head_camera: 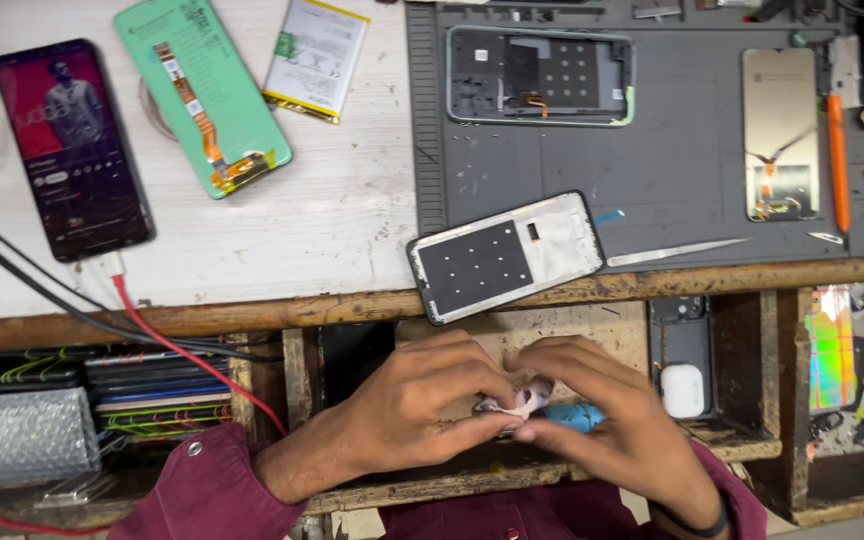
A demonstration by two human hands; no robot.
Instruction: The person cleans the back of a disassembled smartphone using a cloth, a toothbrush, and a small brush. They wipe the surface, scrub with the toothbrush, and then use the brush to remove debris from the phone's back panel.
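Fingers of both the left hand (422, 405) and right hand (602, 420) are pinching a soft, crumpled pinkish wad (520, 402), seemingly light, at six o'clock below the phone frame (507, 257).

A worn, rough wooden bench (252, 315) is seen; the grey mat (682, 160) looks matt, the phone (72, 150) glossy.

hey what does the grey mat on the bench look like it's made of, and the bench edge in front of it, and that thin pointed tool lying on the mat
The grey mat looks like matte rubber or silicone: dull surface, moulded ribs and tray pockets. The bench edge looks like worn, bare wood: brown, grainy, chipped. The thin pointed tool seems to be bright metal, probably steel tweezers or a pry blade; its pale sheen suggests so, though painted plastic cannot be ruled out.
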